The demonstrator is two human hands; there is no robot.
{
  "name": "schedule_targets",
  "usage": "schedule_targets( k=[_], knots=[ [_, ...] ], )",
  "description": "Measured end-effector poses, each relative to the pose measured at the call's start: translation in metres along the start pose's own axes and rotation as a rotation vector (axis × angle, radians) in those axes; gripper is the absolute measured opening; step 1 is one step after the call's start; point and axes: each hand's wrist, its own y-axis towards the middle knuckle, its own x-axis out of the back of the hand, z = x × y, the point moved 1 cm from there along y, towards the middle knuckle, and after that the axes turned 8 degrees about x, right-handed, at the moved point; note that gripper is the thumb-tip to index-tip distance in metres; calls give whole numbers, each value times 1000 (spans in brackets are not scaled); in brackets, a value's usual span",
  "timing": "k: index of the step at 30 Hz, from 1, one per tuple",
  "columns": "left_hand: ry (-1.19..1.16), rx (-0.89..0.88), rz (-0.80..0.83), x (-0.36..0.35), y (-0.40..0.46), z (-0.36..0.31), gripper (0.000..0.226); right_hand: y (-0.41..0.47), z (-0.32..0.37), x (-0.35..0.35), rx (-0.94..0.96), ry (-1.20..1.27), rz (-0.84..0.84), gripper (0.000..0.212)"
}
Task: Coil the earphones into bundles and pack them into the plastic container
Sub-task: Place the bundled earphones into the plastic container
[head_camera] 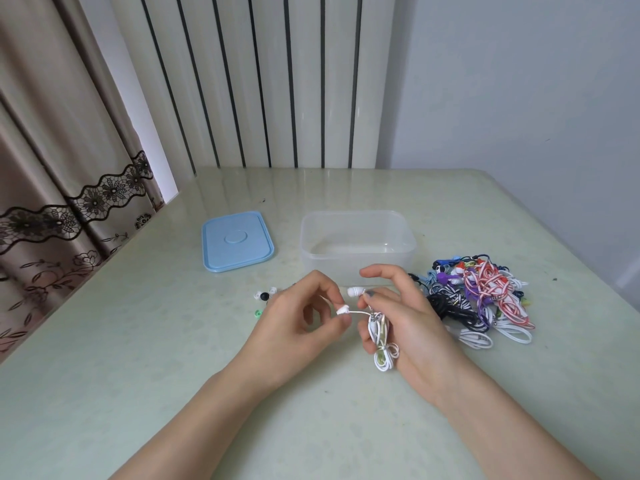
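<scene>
A white earphone bundle [381,341] hangs coiled in my right hand [408,320], whose fingers curl round the loops while thumb and finger hold one white earbud at the top. My left hand [298,320] pinches the other white earbud at the end of a short stretch of cord. Behind the hands stands the clear plastic container [356,220], open, with nothing visible inside. A pile of tangled earphones [481,299] in red-white, purple, black, blue and white lies to the right of my right hand.
The blue lid [237,241] lies flat to the left of the container. Several loose ear tips [264,297], white, black and green, lie on the pale green table [138,341] just left of my left hand. A curtain hangs beyond the table's left edge.
</scene>
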Motion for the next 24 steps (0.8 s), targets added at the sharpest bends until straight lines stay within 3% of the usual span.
schedule_targets(
  k=[4,8,17,21,24],
  knots=[
    [54,-78,-91,3,1,1,19,-1,-2,-5,69,-230,30,11],
    [105,-170,-90,3,1,3,16,-4,-5,-5,98,-342,57,21],
    [140,-189,-106,7,3,4,16,-1,-7,1,33,-260,83,12],
    [297,-128,-79,17,5,16,24,0,-9,1,47,-221,-2,10],
    [432,-114,-45,21,7,23,15,1,-10,0,94,-159,-59,8]
  ],
)
